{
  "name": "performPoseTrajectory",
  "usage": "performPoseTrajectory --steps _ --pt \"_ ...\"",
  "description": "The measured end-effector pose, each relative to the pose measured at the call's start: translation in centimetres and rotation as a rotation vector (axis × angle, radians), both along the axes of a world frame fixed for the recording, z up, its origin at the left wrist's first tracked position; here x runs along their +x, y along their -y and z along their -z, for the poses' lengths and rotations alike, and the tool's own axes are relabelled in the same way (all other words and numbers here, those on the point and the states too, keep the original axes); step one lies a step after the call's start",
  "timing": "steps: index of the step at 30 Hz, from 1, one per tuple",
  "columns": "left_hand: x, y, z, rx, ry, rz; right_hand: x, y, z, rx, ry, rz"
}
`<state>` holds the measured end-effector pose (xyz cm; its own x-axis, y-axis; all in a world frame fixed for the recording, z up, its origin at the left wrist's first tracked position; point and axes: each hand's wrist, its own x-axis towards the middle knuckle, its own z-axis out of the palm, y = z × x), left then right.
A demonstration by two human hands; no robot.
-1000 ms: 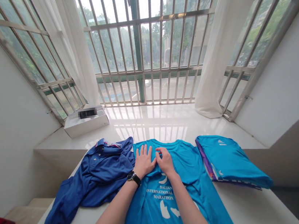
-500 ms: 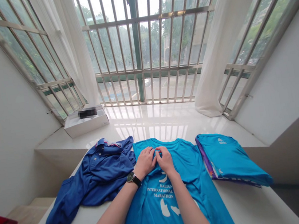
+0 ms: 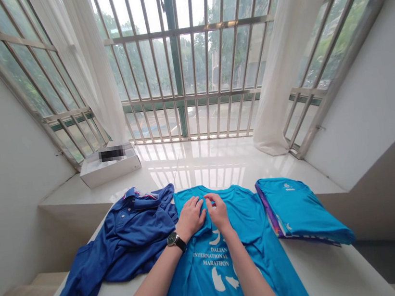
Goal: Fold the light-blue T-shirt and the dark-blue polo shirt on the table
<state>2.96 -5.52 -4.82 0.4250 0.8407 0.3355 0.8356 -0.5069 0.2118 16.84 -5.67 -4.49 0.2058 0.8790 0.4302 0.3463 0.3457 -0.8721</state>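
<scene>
A bright blue T-shirt [image 3: 247, 253] lies spread with its printed side up, collar toward the window, white lettering and shapes on it. My left hand [image 3: 190, 216], a watch [image 3: 175, 239] at its wrist, rests flat on the upper left of the shirt, fingers stretched out. Close beside it my right hand [image 3: 217, 209] touches the cloth below the collar. Its fingers are curled, with a gap between thumb and forefinger and no cloth visibly gripped. The left side of the shirt is folded inward under my left hand. My forearms cover part of the print.
A dark blue polo shirt [image 3: 125, 240] lies loosely to the left. On the right sits a stack of folded shirts [image 3: 295, 203], bright blue on top. A white box [image 3: 111, 171] with a blurred-out top stands on the windowsill [image 3: 214, 165]. White curtains [image 3: 272, 109] hang before the barred window.
The view has shifted slightly. My right fingers have lifted and spread a little from the cloth, while my left hand has stayed almost in place, flattening on the shirt.
</scene>
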Motion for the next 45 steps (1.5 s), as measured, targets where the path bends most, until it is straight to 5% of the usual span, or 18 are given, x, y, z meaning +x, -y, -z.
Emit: performPoseTrajectory --steps 5,9,17,26,34,45 --pt "-0.1 0.2 -0.1 0.027 0.007 -0.008 0.9 0.6 -5.3 0.072 -0.033 -0.034" --pt "-0.1 0.2 0.0 0.039 0.025 -0.007 5.3 -0.4 -7.9 0.006 0.172 -0.088" --pt "0.0 0.1 0.2 0.038 0.021 -0.017 14.0 -3.0 -3.1 -0.280 0.473 -0.083" --pt "0.1 0.2 0.2 0.059 0.029 -0.018 11.0 -3.1 -1.7 -0.355 0.679 -0.313" --pt "0.0 0.2 0.1 0.040 0.036 -0.017 12.3 -3.2 -2.1 -0.443 0.744 -0.320" --pt "0.0 0.2 0.0 0.044 0.051 -0.011 11.7 -3.2 -1.7 -0.344 0.619 -0.248"
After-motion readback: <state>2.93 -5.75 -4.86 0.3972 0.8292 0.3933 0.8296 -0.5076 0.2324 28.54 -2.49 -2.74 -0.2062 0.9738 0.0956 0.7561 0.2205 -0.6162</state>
